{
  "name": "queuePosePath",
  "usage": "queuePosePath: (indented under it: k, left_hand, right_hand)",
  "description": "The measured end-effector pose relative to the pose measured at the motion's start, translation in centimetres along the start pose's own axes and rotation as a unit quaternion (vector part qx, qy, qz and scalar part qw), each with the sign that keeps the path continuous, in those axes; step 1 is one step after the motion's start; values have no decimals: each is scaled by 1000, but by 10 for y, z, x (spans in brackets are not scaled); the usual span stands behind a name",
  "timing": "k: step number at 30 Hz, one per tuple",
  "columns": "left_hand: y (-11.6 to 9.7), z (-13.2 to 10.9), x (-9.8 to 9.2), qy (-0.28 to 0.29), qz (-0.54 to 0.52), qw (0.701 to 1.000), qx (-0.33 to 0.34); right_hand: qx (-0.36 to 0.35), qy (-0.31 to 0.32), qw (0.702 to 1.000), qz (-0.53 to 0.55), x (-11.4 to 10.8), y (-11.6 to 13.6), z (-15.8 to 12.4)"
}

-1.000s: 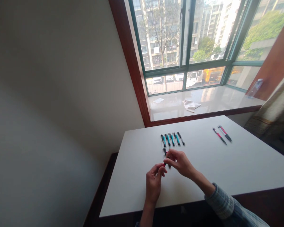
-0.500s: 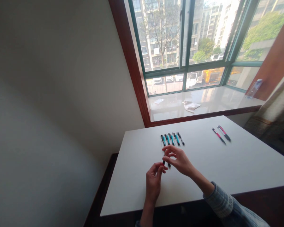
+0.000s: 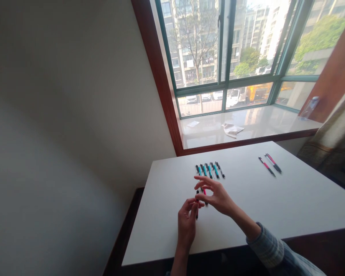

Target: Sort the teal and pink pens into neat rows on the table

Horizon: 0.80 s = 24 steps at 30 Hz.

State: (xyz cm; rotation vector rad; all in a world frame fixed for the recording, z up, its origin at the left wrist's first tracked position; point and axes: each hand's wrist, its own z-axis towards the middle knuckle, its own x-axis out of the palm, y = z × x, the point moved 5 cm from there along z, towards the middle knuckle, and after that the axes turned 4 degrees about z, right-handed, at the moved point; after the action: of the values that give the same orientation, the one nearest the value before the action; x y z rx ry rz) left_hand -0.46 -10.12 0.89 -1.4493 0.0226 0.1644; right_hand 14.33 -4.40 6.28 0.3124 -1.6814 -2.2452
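A slim pen with red and black parts (image 3: 197,214) stands nearly upright in my left hand (image 3: 186,222), pinched between thumb and fingers. My right hand (image 3: 217,195) meets its black upper end with thumb and a fingertip, the other fingers stretched out above. Partly behind the right hand, another pink and black pen part (image 3: 205,191) lies on the white table (image 3: 247,207). Just beyond the hands is a row of turquoise and black pen parts (image 3: 209,170), with thin clear or metallic pieces among them.
Two pink and black pens (image 3: 273,163) lie at the table's far right. Behind the table, the window sill (image 3: 258,120) holds a crumpled white cloth (image 3: 232,129), a paper piece (image 3: 193,124) and a clear bottle (image 3: 309,108). A wall (image 3: 89,115) rises on the left.
The pen in my left hand has turned more upright, and its lower end now shows beneath the fingers. My right hand's fingers have shifted slightly left and spread further.
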Motion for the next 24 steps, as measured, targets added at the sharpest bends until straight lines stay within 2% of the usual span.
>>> queuePosePath:
  k: [2, 5, 9, 13, 18, 22, 24]
  left_hand:
    - [-1, 0, 0, 1, 0, 1000, 1]
    - [-2, 0, -1, -1, 3, 1000, -3]
    - [-5, 0, -1, -6, 13, 1000, 0]
    - [-8, -1, 0, -5, 17, 1000, 0]
    - [-8, -2, 1, 4, 16, 1000, 1]
    - [-7, -2, 0, 0, 11, 1000, 7]
    - [-7, -2, -1, -4, 13, 1000, 10]
  right_hand:
    - [1, 3, 1000, 6, 0, 1, 0]
    - [-2, 39, 999, 22, 4, 4, 0]
    - [-13, 8, 999, -35, 2, 7, 1]
    - [-13, 33, 999, -9, 6, 11, 1]
    - [-13, 6, 998, -56, 4, 13, 1]
    - [-7, 46, 999, -8, 9, 13, 0]
    - [-10, 38, 999, -30, 9, 13, 0]
